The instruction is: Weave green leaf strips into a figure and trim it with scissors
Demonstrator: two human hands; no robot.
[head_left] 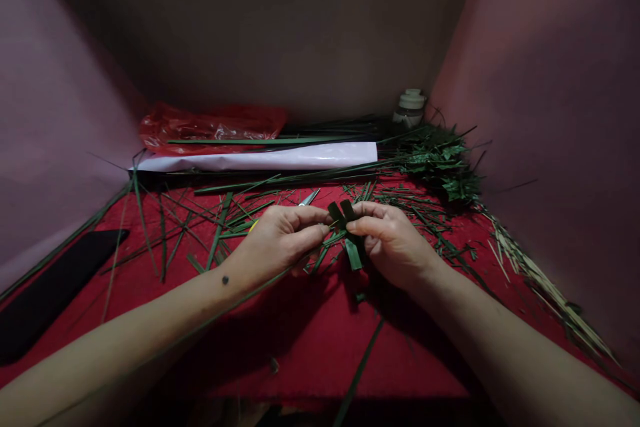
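Note:
Between my two hands, just above the red cloth, is a small piece of folded green leaf strips (353,253). My left hand (295,233) pinches its left side between thumb and fingers. A long thin strand trails from that hand back along my left forearm. On the other side, my right hand (387,233) grips the piece with thumb and forefinger, the other fingers curled. Scissors (310,198) lie behind my left hand, blades pointing up and right, their yellow handle mostly covered. Loose leaf strips (220,227) surround both hands.
Along the back lie a red plastic bag (215,123), a white roll (265,159) and long green stems. A lidded jar (410,108) stands beside leafy sprigs (445,163). A black flat object (60,287) rests at left, pale stalks (555,293) at right. Walls enclose three sides.

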